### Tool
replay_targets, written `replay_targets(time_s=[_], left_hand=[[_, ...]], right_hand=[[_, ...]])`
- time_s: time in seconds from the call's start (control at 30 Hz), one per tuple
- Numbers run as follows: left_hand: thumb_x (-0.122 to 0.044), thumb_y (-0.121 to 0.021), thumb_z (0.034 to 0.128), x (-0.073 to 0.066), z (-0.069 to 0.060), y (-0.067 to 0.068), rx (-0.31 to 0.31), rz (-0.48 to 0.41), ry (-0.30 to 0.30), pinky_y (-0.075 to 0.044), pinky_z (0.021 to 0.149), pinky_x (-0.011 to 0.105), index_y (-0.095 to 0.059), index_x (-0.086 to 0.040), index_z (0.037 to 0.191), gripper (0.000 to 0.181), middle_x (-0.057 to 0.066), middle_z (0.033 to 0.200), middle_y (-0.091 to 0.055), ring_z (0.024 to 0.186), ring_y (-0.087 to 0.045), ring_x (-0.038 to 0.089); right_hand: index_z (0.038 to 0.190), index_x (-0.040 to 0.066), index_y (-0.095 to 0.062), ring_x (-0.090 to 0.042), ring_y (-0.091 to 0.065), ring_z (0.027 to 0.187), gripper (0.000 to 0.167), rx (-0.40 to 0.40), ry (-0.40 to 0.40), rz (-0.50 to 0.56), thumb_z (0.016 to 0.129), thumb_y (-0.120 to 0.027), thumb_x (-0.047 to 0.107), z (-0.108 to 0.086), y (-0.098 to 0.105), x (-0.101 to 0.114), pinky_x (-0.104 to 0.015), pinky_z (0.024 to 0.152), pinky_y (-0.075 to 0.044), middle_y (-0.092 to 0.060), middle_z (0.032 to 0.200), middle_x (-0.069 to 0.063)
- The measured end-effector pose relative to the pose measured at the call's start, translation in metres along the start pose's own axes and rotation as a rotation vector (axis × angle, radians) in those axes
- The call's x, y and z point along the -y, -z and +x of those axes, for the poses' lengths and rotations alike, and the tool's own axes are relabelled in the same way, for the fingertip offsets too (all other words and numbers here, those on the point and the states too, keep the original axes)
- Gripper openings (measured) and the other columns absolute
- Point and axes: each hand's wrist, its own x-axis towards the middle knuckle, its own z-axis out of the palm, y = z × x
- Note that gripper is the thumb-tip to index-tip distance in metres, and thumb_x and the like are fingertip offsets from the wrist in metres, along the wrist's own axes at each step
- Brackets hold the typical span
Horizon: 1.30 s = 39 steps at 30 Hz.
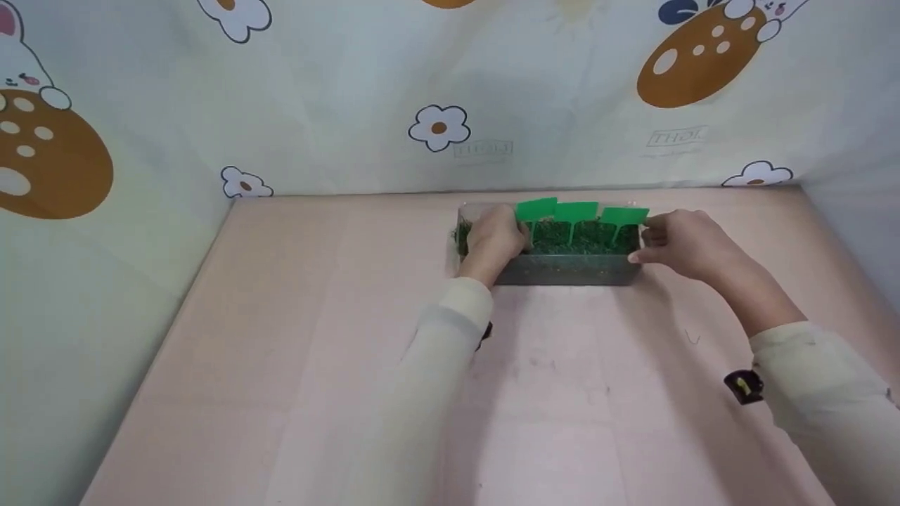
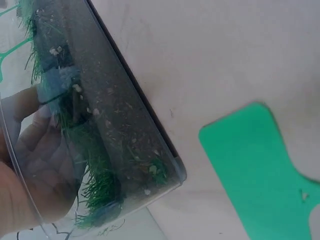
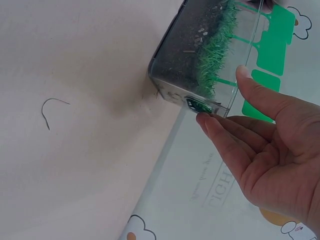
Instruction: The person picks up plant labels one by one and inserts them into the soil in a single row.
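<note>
A clear plastic planter box (image 1: 569,270) with a dark base stands at the back of the table, with dark soil and green grass (image 1: 562,242) inside. Three green plant tags (image 1: 576,211) rise from the grass. My left hand (image 1: 496,235) reaches into the box's left end, beside the leftmost tag. Its bent fingers show through the wall in the left wrist view; whether they hold something is unclear. With thumb and fingers, my right hand (image 3: 270,155) grips the box's right front corner. Another green tag (image 2: 255,170) appears in front of the box, apparently on the table.
The pink tabletop (image 1: 295,316) spreads in front and to the left of the box. A printed cloth wall (image 1: 337,112) rises close behind it, with more cloth at both sides. A thin dark thread (image 3: 46,107) lies on the table near the right arm.
</note>
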Motion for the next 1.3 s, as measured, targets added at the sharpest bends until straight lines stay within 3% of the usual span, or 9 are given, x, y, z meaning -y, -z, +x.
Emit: replay_targets(time_s=[0.07, 0.17, 0.27, 0.4, 0.53, 0.7, 0.93, 1.2, 1.3], left_hand=[[-0.020, -0.069, 0.0938, 0.000, 0.000, 0.001, 0.012, -0.033, -0.013, -0.036, 0.054, 0.025, -0.055, -0.015, 0.068, 0.030, -0.003, 0.067, -0.052, 0.061, -0.046, 0.014], [-0.022, -0.076, 0.0899, 0.002, -0.001, 0.002, 0.020, -0.094, -0.050, -0.045, 0.066, 0.025, -0.067, -0.017, 0.086, 0.011, -0.004, 0.084, -0.065, 0.075, -0.058, 0.013], [-0.024, -0.076, 0.0899, 0.004, -0.002, 0.003, 0.020, -0.180, -0.081, -0.053, 0.082, 0.028, -0.072, -0.017, 0.108, 0.020, -0.003, 0.107, -0.072, 0.096, -0.066, 0.013], [-0.023, -0.073, 0.0923, 0.005, -0.003, 0.004, -0.009, -0.248, -0.112, -0.054, 0.088, 0.031, -0.074, -0.016, 0.108, 0.017, -0.001, 0.112, -0.074, 0.102, -0.067, 0.015], [-0.023, -0.073, 0.0925, 0.007, -0.003, 0.004, -0.057, -0.206, -0.120, -0.051, 0.077, 0.027, -0.074, -0.015, 0.095, 0.008, -0.001, 0.098, -0.074, 0.085, -0.063, 0.011], [-0.025, -0.073, 0.0924, 0.009, -0.002, 0.004, -0.079, -0.136, -0.083, -0.042, 0.065, 0.025, -0.068, -0.012, 0.091, 0.014, 0.000, 0.087, -0.067, 0.072, -0.052, 0.012], [-0.031, -0.074, 0.0909, 0.011, -0.001, 0.005, -0.114, -0.072, -0.025, -0.048, 0.087, 0.033, -0.072, -0.009, 0.097, 0.023, 0.003, 0.098, -0.069, 0.103, -0.045, 0.019], [-0.031, -0.073, 0.0916, 0.014, -0.002, 0.007, -0.094, -0.029, -0.058, -0.049, 0.095, 0.036, -0.074, -0.010, 0.102, 0.024, 0.003, 0.104, -0.072, 0.109, -0.052, 0.022], [-0.031, -0.073, 0.0916, 0.012, -0.003, 0.006, -0.092, -0.032, -0.073, -0.051, 0.091, 0.034, -0.074, -0.011, 0.103, 0.023, 0.002, 0.103, -0.072, 0.100, -0.057, 0.018]], right_hand=[[0.127, -0.006, -0.062, -0.047, -0.062, 0.112, 0.049, -0.005, -0.004, -0.002, 0.090, -0.075, 0.024, 0.000, 0.000, 0.001, -0.059, 0.091, -0.050, -0.066, 0.120, -0.032], [0.128, -0.008, -0.060, -0.048, -0.060, 0.114, 0.052, 0.009, -0.013, -0.007, 0.091, -0.074, 0.025, 0.001, 0.002, 0.001, -0.059, 0.092, -0.049, -0.065, 0.122, -0.033], [0.132, -0.009, -0.057, -0.050, -0.058, 0.118, 0.056, 0.032, -0.020, -0.005, 0.091, -0.073, 0.026, 0.001, 0.002, 0.001, -0.059, 0.095, -0.049, -0.062, 0.125, -0.034], [0.135, -0.010, -0.054, -0.050, -0.056, 0.122, 0.058, 0.038, -0.026, 0.005, 0.091, -0.073, 0.025, 0.001, 0.000, 0.001, -0.060, 0.097, -0.047, -0.061, 0.128, -0.034], [0.134, -0.009, -0.055, -0.050, -0.057, 0.121, 0.057, 0.031, -0.028, 0.013, 0.091, -0.074, 0.023, 0.000, 0.000, 0.001, -0.060, 0.097, -0.048, -0.061, 0.127, -0.034], [0.133, -0.009, -0.056, -0.050, -0.057, 0.119, 0.057, 0.028, -0.029, 0.007, 0.091, -0.074, 0.024, 0.000, 0.000, 0.002, -0.060, 0.096, -0.048, -0.062, 0.126, -0.034], [0.132, -0.010, -0.056, -0.050, -0.058, 0.118, 0.056, 0.029, -0.020, -0.002, 0.091, -0.073, 0.024, 0.001, 0.001, 0.002, -0.060, 0.095, -0.049, -0.062, 0.125, -0.035], [0.128, -0.007, -0.061, -0.048, -0.060, 0.115, 0.050, 0.021, -0.006, -0.002, 0.091, -0.073, 0.025, 0.001, -0.001, 0.003, -0.059, 0.093, -0.049, -0.065, 0.122, -0.033], [0.128, -0.007, -0.061, -0.049, -0.059, 0.116, 0.050, 0.022, -0.007, -0.009, 0.091, -0.073, 0.025, 0.000, 0.000, 0.003, -0.059, 0.093, -0.049, -0.064, 0.122, -0.033]])
